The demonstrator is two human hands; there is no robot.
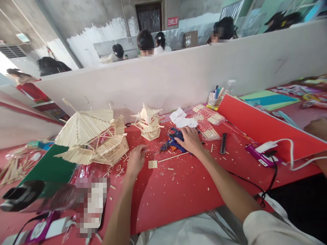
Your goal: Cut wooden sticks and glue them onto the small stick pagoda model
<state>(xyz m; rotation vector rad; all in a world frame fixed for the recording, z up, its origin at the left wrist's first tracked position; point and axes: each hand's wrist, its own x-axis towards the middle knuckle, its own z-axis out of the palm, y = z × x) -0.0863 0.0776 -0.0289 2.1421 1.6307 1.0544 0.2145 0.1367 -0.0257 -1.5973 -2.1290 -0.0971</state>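
Observation:
My left hand (136, 160) is over the red table with its fingers curled and fingertips together; anything between them is too small to make out. My right hand (189, 139) lies over blue-handled pliers (167, 145) and another blue tool (176, 133), its fingers stretched forward and thumb apart, near crumpled white tissue (182, 118). Between my hands are a small panel of joined sticks (153, 164) and a long thin stick (172, 157). Beyond them stands a small stick-built pavilion (149, 126). A larger stick pavilion model (89, 136) stands to the left.
Wood scraps litter the red table (163, 204). Stick packs (206, 122), a black utility knife (223, 143), a red board (268, 126) and a purple power strip (263, 154) are right. A bottle (48, 195) and phone (93, 207) lie left. People sit beyond the partition (166, 81).

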